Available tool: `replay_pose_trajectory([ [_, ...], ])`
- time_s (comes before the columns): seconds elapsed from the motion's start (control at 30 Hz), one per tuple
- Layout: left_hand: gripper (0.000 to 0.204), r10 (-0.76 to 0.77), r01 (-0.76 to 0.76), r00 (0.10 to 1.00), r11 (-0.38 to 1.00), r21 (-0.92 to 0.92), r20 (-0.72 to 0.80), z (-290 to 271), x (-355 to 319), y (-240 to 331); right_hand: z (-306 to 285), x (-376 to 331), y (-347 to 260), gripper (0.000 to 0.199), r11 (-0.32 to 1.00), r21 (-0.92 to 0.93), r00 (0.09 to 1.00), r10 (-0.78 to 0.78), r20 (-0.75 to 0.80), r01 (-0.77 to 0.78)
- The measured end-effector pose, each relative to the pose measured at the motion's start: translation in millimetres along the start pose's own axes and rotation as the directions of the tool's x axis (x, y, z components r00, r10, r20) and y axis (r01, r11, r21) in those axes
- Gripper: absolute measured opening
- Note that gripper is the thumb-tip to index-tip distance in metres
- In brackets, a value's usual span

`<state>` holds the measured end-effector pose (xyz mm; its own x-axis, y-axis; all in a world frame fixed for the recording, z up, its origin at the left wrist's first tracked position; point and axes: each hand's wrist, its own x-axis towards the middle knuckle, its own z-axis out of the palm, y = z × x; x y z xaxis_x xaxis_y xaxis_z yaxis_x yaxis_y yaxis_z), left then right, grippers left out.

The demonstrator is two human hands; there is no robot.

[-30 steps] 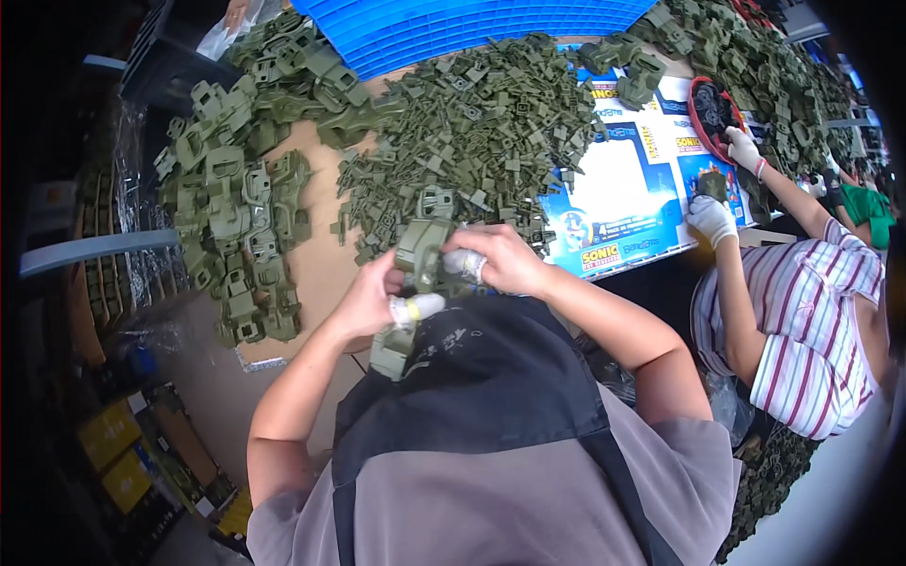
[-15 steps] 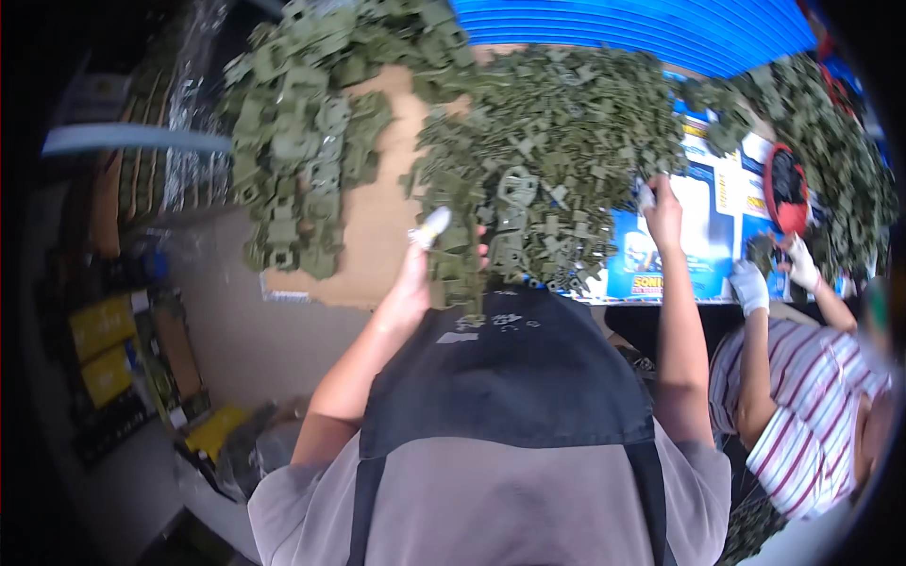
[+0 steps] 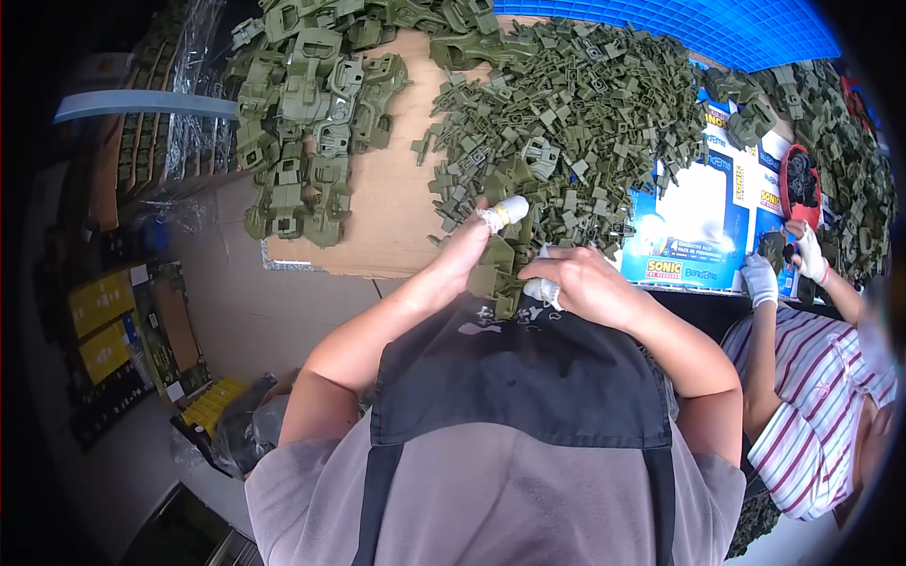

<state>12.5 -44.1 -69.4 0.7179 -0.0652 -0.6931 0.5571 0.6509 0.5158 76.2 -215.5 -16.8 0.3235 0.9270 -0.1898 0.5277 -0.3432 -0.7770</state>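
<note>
My left hand, with white tape round the thumb, grips an olive-green moulded plastic toy vehicle part over my apron. My right hand, its taped fingers bent in a pinch, meets the part's right side. Whatever sits inside that pinch is hidden. Straight ahead of both hands lies a wide heap of small green plastic pieces. To the left, larger green vehicle bodies are stacked in rows on a brown cardboard sheet.
At the right a co-worker in a striped shirt handles a green piece with gloved hands. Blue printed cardboard and a red basket of black pieces lie nearby. A blue crate stands behind the heap. Yellow boxes stand at left.
My right hand has left the heap's right edge and come down to the held part. My left hand has shifted right with the part. The view has tilted slightly.
</note>
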Motion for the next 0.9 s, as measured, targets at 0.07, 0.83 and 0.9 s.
replay_pose_trajectory([
  [0.07, 0.034, -0.017, 0.018, 0.999, 1.000, -0.021, 0.036, -5.0, 3.9, -0.4, 0.0, 1.9, -3.0, 0.027, 1.000, -0.019, 1.000, 0.006, 0.014, -0.006],
  [0.83, 0.032, -0.093, 0.073, 0.990, 0.983, -0.170, -0.110, -22.7, -6.3, -14.9, 10.2, 24.5, 11.1, 0.037, 0.979, 0.049, 0.955, -0.203, 0.215, 0.197],
  [0.9, 0.032, -0.125, 0.111, 0.990, 0.973, -0.201, -0.062, -20.2, -6.2, -9.3, 9.4, 24.2, 12.5, 0.037, 0.972, 0.058, 0.960, -0.233, 0.154, 0.226],
])
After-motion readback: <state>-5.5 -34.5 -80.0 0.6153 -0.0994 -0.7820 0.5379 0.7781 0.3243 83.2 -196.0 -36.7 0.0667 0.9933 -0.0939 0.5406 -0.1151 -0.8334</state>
